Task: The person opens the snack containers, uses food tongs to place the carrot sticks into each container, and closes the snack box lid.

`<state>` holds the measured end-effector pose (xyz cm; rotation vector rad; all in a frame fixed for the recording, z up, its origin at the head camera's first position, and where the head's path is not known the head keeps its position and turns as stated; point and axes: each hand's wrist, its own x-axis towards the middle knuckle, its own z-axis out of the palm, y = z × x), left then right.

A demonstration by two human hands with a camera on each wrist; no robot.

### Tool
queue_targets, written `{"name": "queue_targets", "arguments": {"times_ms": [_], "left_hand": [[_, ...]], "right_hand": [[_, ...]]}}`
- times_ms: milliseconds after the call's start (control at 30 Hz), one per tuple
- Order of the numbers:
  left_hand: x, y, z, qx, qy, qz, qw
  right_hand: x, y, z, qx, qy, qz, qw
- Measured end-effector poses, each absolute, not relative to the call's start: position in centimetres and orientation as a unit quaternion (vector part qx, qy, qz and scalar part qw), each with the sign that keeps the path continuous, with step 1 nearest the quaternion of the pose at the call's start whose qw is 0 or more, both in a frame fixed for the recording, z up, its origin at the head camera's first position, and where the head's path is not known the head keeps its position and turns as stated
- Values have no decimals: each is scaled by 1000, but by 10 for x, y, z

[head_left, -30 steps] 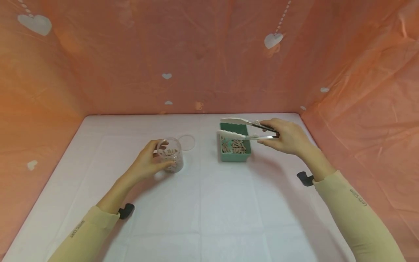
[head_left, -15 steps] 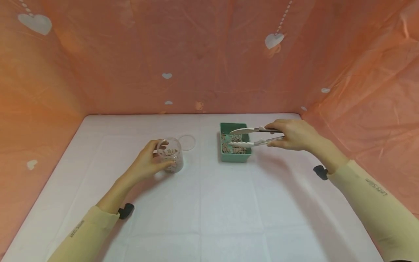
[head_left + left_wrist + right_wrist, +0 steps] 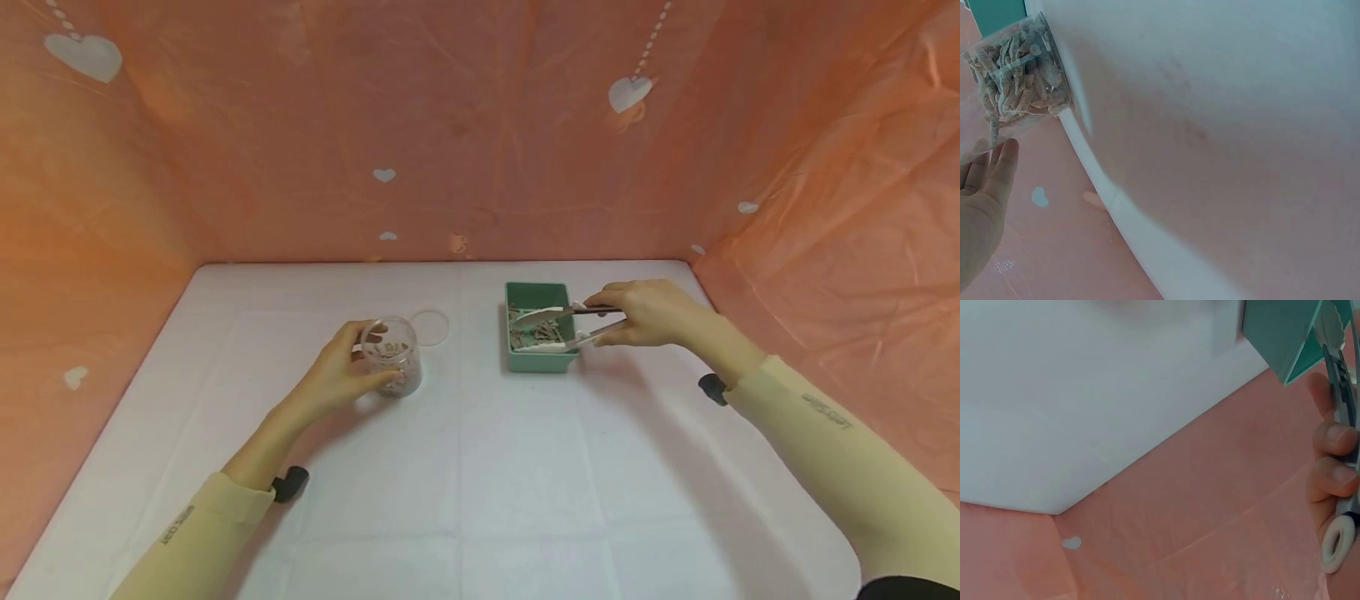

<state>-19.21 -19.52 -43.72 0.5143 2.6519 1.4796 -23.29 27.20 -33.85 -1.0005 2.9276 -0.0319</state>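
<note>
On the left of the table a clear plastic jar (image 3: pixel 406 372) stands without its lid, part filled with brownish dried pieces (image 3: pixel 1019 78). My left hand (image 3: pixel 339 367) holds it round the side, fingers behind and thumb in front. My right hand (image 3: pixel 647 312) grips a pair of tongs (image 3: pixel 546 347) with pale scalloped tips and metal arms. The tongs' arms are spread apart, and their tips reach down into a green rectangular box (image 3: pixel 542 363) among similar brownish pieces. Whether the tips touch the pieces cannot be told. In the right wrist view, fingers (image 3: pixel 1335 475) curl round the tongs' handle.
A round clear lid (image 3: pixel 432 328) lies flat just behind the jar to its right. White cloth (image 3: pixel 480 467) covers the table. Orange sheeting (image 3: pixel 465 133) with heart prints rises behind and at both sides. Table surface lies between jar and box.
The tongs were above the box's far left part, drew back to the right, and are now lower, inside the box. My left hand and the jar have stayed in place.
</note>
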Motion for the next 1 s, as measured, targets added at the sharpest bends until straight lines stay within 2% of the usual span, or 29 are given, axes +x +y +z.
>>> {"name": "queue_targets", "arguments": {"times_ms": [300,1000], "left_hand": [[-191,-194,-438,173,861,477,28],[-192,-195,-437,173,859,480,31]], "right_hand": [[-239,272,-350,-320,946,-23,45],[-238,268,-351,-321,947,-10,27]]}}
